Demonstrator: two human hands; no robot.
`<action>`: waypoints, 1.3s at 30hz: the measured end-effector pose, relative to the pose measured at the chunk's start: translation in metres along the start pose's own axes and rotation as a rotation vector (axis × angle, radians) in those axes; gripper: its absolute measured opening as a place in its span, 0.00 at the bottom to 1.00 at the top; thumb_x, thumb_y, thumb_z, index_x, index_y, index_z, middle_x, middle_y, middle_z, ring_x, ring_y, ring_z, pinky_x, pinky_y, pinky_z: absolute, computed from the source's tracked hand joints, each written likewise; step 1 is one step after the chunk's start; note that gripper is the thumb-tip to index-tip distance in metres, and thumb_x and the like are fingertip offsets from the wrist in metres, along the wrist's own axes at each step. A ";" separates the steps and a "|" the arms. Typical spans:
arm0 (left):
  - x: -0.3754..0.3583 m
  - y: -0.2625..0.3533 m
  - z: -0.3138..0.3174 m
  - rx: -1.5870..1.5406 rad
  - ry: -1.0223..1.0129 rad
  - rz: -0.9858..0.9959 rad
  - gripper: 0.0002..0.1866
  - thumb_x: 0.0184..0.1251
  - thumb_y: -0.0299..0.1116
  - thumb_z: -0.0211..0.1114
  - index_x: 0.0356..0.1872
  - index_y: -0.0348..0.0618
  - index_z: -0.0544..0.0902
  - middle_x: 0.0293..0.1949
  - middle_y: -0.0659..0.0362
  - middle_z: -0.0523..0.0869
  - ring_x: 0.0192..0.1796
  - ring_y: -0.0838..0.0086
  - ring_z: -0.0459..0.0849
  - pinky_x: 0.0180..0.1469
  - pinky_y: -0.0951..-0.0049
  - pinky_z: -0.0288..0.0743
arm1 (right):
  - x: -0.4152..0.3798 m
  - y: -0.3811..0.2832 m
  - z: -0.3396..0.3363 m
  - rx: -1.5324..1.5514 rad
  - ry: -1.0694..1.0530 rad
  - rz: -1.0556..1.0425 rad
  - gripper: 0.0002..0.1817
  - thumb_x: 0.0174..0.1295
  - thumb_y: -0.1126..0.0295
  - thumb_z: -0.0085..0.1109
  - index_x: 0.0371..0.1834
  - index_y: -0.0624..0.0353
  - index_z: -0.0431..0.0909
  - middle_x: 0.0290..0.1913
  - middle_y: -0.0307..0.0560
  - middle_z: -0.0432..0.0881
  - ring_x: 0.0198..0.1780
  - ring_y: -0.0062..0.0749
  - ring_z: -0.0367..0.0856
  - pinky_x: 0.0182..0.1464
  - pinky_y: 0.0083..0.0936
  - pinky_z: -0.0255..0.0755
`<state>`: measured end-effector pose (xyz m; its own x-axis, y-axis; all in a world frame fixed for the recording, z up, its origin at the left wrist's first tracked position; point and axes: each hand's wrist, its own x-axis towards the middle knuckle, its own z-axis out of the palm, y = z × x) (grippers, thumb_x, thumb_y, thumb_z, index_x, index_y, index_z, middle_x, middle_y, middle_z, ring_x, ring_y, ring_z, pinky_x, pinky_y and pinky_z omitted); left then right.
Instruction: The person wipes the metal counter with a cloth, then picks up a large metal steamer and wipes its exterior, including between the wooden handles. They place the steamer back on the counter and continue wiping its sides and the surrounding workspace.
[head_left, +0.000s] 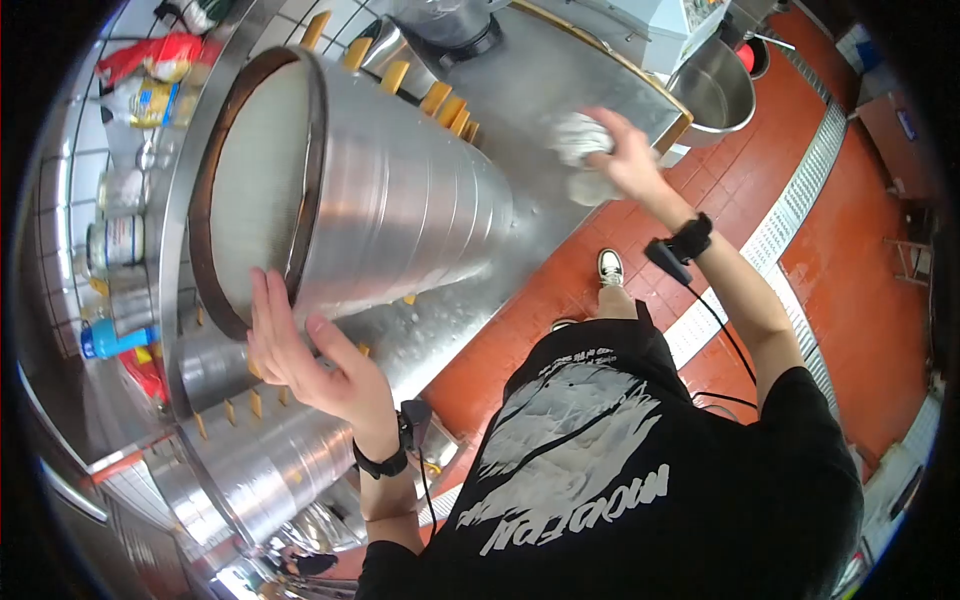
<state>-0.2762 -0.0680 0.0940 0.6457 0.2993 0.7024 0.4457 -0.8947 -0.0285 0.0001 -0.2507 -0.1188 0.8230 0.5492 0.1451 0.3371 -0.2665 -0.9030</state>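
Left hand [318, 362] spread flat against rim of tipped steel steamer stack [390, 195]; right hand [622, 152] clutching rag [580, 140] beyond stack's far end.

Left hand [300, 360] on steel pot [400, 200]

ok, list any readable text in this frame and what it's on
"MODERN", roughly: white print on the person's black T-shirt, seen upside down, so the reading is uncertain.
Small white line above that print: too small to read.
Labels on the jars and packets on the wall shelf: blurred, unreadable.
Tall steel sieve drum and crumpled white cloth: no text.
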 end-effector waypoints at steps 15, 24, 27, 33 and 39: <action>-0.009 0.001 0.021 -0.074 0.109 -0.072 0.22 0.76 0.28 0.50 0.68 0.36 0.69 0.68 0.54 0.73 0.61 0.67 0.73 0.56 0.70 0.66 | 0.047 -0.117 0.144 0.474 0.255 -0.464 0.38 0.48 0.59 0.67 0.65 0.56 0.69 0.70 0.58 0.65 0.67 0.60 0.65 0.69 0.49 0.60; -0.009 0.007 0.024 0.030 0.117 -0.095 0.22 0.78 0.32 0.48 0.69 0.38 0.68 0.69 0.52 0.72 0.73 0.59 0.67 0.72 0.57 0.60 | 0.010 0.070 0.216 0.288 0.186 0.080 0.28 0.64 0.61 0.52 0.65 0.61 0.67 0.57 0.66 0.70 0.60 0.63 0.68 0.65 0.48 0.62; -0.009 0.004 0.023 0.035 0.118 -0.073 0.22 0.78 0.32 0.47 0.69 0.38 0.68 0.69 0.51 0.73 0.73 0.58 0.67 0.74 0.54 0.58 | 0.016 0.056 0.219 0.266 0.227 0.166 0.27 0.62 0.62 0.54 0.65 0.60 0.67 0.54 0.65 0.71 0.58 0.62 0.68 0.63 0.49 0.63; -0.009 0.002 0.024 -0.010 0.136 -0.067 0.22 0.74 0.26 0.46 0.67 0.34 0.70 0.67 0.50 0.74 0.71 0.56 0.69 0.73 0.54 0.59 | -0.010 -0.047 0.184 0.418 0.311 0.030 0.32 0.53 0.67 0.59 0.65 0.59 0.69 0.58 0.66 0.65 0.61 0.62 0.64 0.64 0.48 0.61; -0.007 0.006 0.023 -0.051 0.130 -0.047 0.22 0.73 0.25 0.49 0.67 0.32 0.70 0.68 0.46 0.72 0.70 0.54 0.69 0.71 0.55 0.60 | 0.018 -0.213 0.099 0.559 0.238 -0.661 0.43 0.38 0.61 0.71 0.66 0.48 0.71 0.72 0.58 0.60 0.66 0.60 0.62 0.66 0.59 0.57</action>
<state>-0.2635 -0.0680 0.0723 0.5378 0.2992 0.7882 0.4397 -0.8972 0.0406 -0.1018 -0.1058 0.0361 0.6335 0.2583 0.7293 0.5552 0.5047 -0.6610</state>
